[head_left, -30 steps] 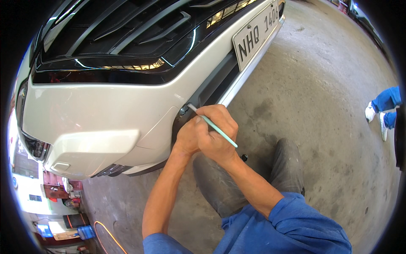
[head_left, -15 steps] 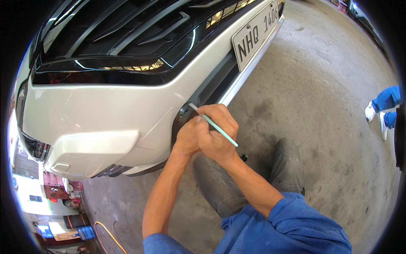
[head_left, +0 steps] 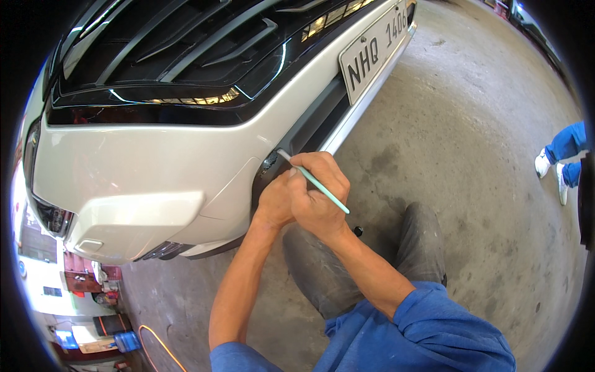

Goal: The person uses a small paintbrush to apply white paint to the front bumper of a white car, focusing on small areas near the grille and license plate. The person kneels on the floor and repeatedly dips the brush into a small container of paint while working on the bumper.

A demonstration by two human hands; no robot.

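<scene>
Working low on the car point(head_left: 142, 161)

By the dark trim point(head_left: 265, 178), holding the left hand point(head_left: 274, 201) close; cannot tell if open or closed. Gripping a stick point(head_left: 310, 177), maybe a brush, tip-first at the trim, with the right hand point(head_left: 319, 208). Seems mid-brushing; calls for small, steady moves next.

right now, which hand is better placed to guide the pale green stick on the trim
Probably the right hand: it grips the pale green stick, whose grey tip sits at the dark trim. The left hand, partly hidden, shows no grip on the stick.
</scene>
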